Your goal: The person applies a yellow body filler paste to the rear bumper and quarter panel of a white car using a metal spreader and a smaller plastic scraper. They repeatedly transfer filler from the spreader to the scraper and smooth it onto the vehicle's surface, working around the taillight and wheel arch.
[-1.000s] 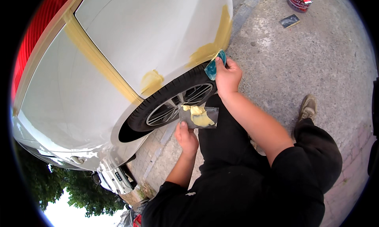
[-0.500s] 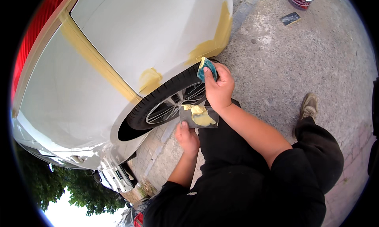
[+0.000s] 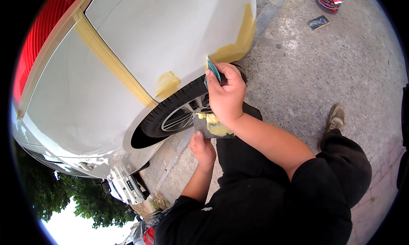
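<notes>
My right hand (image 3: pixel 228 91) pinches a teal putty spreader (image 3: pixel 212 72), its tip close to the white car body (image 3: pixel 166 36) just above the tyre; whether it touches I cannot tell. My left hand (image 3: pixel 202 147) grips the edge of a dark flat mixing board (image 3: pixel 202 126). Pale yellow body filler (image 3: pixel 215 124) lies on that board in a lump and a smear, partly hidden by my right forearm. On the panel a small patch of yellow filler (image 3: pixel 168 84) sits by the wheel arch, and a longer yellow band (image 3: pixel 238 49) runs along the lower edge.
Under the arch is a black tyre (image 3: pixel 187 93) with a spoked rim. A yellow strip (image 3: pixel 106 57) follows the panel seam. On the concrete stand a dark red tin (image 3: pixel 328 2) and, beside it, a dark rectangular block (image 3: pixel 318 22). Another white car (image 3: pixel 128 189) is parked behind.
My right hand has moved left toward the panel, and the spreader has turned more edge-on. The left hand keeps the board in about the same place. The view has shifted slightly.
</notes>
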Tool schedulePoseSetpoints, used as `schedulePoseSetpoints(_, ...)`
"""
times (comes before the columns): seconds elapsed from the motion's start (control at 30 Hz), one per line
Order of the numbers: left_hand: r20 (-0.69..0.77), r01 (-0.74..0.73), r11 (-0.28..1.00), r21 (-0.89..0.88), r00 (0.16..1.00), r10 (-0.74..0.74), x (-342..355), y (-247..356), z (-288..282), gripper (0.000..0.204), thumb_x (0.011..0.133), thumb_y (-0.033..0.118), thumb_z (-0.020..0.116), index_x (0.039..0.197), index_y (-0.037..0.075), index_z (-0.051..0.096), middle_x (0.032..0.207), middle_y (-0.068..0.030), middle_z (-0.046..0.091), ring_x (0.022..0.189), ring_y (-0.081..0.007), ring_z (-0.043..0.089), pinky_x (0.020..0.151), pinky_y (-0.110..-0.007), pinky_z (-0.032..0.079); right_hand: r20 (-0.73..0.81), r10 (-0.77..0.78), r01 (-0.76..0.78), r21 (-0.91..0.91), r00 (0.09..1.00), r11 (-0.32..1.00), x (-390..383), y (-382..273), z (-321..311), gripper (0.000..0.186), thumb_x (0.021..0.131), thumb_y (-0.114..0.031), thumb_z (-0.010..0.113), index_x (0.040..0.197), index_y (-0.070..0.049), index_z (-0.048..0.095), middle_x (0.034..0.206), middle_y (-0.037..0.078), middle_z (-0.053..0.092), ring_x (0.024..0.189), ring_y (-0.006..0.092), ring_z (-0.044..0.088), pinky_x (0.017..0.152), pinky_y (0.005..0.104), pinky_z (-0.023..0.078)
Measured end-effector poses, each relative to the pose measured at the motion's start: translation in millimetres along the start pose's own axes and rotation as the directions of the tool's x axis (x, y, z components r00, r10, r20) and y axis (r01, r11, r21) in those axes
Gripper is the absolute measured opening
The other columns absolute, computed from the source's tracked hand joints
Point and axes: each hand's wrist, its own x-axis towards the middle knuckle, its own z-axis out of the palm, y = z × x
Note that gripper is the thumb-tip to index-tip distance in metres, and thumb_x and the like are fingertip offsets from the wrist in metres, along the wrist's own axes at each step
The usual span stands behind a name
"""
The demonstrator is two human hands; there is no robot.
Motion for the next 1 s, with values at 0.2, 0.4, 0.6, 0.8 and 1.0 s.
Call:
schedulePoseSetpoints(0.2, -0.007, 0.009, 1.000, 0.015, 1.000, -0.009, 1.5, -2.2, 9.6, 0.033, 0.102, 0.021, 0.043, 0.114, -0.007, 0.056, 0.115, -0.0159, 0.064, 0.105, -0.0230, 0.063, 0.094, -0.036, 0.049, 0.021, 0.131, -0.131, 0.023, 0.991, 0.991, 0.3, 22.1, -26.2, 0.014, 0.090, -0.007, 0.067, 0.101, 0.001, 0.065, 0.092, 0.008, 0.065, 0.082, 0.0158, 0.062, 0.076, 0.0291, 0.050)
schedulePoseSetpoints(0.4, 0.056, -0.011, 1.000, 0.002, 0.998, 0.011, 6.7, 3.5, 17.2, 0.034, 0.102, 0.021, 0.043, 0.116, -0.007, 0.055, 0.117, -0.0161, 0.063, 0.106, -0.0238, 0.063, 0.095, -0.036, 0.049, -0.256, 0.428, -0.413, 0.116, 0.867, 0.904, 49.0, 94.7, -65.4, 0.019, 0.094, -0.011, 0.064, 0.106, 0.004, 0.063, 0.087, 0.005, 0.067, 0.074, 0.0102, 0.061, 0.067, 0.0275, 0.051)
schedulePoseSetpoints(0.6, 0.041, -0.008, 1.000, 0.021, 0.999, 0.007, 0.8, 9.9, 22.4, 0.036, 0.102, 0.022, 0.043, 0.119, -0.008, 0.055, 0.118, -0.0159, 0.063, 0.108, -0.0235, 0.062, 0.096, -0.036, 0.048, -0.215, 0.317, -0.340, -0.079, 0.924, 0.937, 55.4, 90.3, -53.0, 0.019, 0.088, -0.010, 0.068, 0.101, 0.003, 0.069, 0.092, 0.011, 0.069, 0.082, 0.0190, 0.066, 0.075, 0.0323, 0.051)
schedulePoseSetpoints(0.8, 0.029, -0.011, 1.000, 0.008, 1.000, 0.011, -2.1, 3.4, 22.4, 0.036, 0.102, 0.022, 0.043, 0.119, -0.007, 0.055, 0.117, -0.0161, 0.064, 0.107, -0.0235, 0.062, 0.096, -0.036, 0.048, -0.096, 0.166, -0.178, -0.143, 0.981, 0.973, 40.6, 58.5, -54.0, 0.015, 0.086, -0.008, 0.069, 0.099, 0.000, 0.071, 0.095, 0.014, 0.068, 0.082, 0.0236, 0.067, 0.078, 0.0326, 0.051)
schedulePoseSetpoints(1.0, 0.051, -0.020, 1.000, -0.007, 0.998, 0.020, -0.5, 4.6, 25.5, 0.035, 0.102, 0.021, 0.043, 0.118, -0.008, 0.055, 0.117, -0.0162, 0.064, 0.107, -0.0237, 0.063, 0.096, -0.036, 0.048, -0.146, 0.112, -0.148, -0.262, 0.983, 0.954, 67.8, 79.3, -67.9, 0.016, 0.086, -0.007, 0.068, 0.100, 0.001, 0.072, 0.093, 0.013, 0.068, 0.082, 0.0232, 0.066, 0.076, 0.0339, 0.051)
